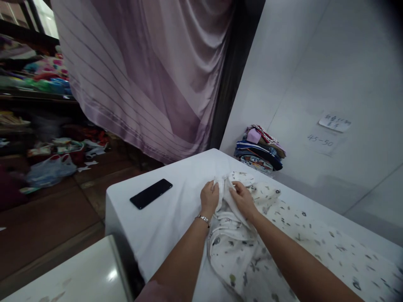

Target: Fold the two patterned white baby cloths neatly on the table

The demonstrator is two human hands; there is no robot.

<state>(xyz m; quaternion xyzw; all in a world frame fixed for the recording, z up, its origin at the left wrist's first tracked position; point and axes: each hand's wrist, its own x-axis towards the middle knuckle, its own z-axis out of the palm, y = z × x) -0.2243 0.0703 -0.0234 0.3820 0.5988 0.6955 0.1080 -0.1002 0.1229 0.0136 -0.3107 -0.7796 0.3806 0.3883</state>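
Motif-printed white cloth (236,266): lay on the white-draped table (189,180), from the centre of the frame to the lower right. Ran lengthwise along that diagonal; bunched into folds just below both grips, spread flatter toward the right edge of the frame. Could not be told apart as one piece or two.

Left hand (210,197), with silver-toned bracelet (204,219): pinched the gathered plain white edge from the left, fingers drawn in tightly on the fabric.

Right hand (242,199): pinched the facing edge from the right, thumb pressed toward fingers, fabric caught between. Stood just beside the left, parted only by a narrow strip of gathers.

Cloth relative to grips: trailed below and to the right, showing on both sides of the right forearm (286,251). Lay nearer to the right hand for most of its length; met the left only at the outer left of the gathers.

Black smartphone (151,193): rested flat, left of centre in the frame, well apart from the left hand.
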